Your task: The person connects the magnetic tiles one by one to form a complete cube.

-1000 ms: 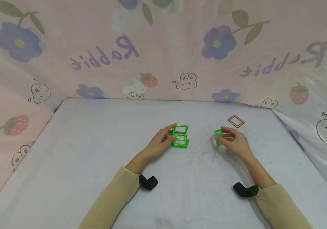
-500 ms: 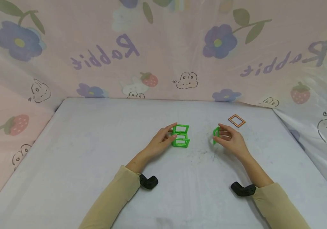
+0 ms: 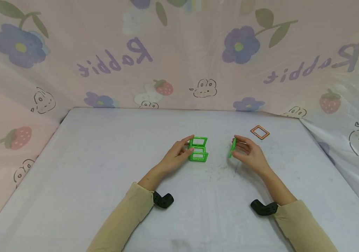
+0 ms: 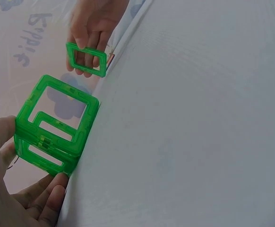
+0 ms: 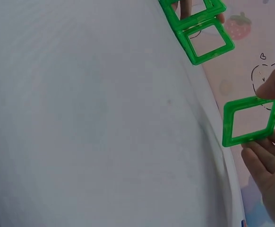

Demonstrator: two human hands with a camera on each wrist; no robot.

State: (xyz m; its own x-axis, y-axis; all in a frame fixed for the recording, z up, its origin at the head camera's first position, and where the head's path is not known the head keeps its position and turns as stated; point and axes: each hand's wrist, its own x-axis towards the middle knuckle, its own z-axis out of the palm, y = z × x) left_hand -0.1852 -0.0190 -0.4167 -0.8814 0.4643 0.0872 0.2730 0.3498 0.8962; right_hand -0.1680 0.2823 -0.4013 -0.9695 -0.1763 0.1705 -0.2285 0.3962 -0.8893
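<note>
Several square green magnetic tiles form a joined frame standing on the table left of the right hand. My left hand grips its left side, thumb on the near edge and a finger on the far edge; the left wrist view shows this hold on the tile frame up close. To the right, my right hand pinches one separate green tile between thumb and fingers, turned almost edge-on in the head view. The right wrist view shows this tile upright, its open middle visible. A gap separates it from the joined frame.
An orange tile lies flat on the white table, beyond the right hand. A patterned cloth hangs behind the table and along both sides. Black wrist devices stick out from both sleeves.
My right hand has moved a little left with its green tile, which has turned from facing the head camera to nearly edge-on. The left hand and joined frame have stayed put.
</note>
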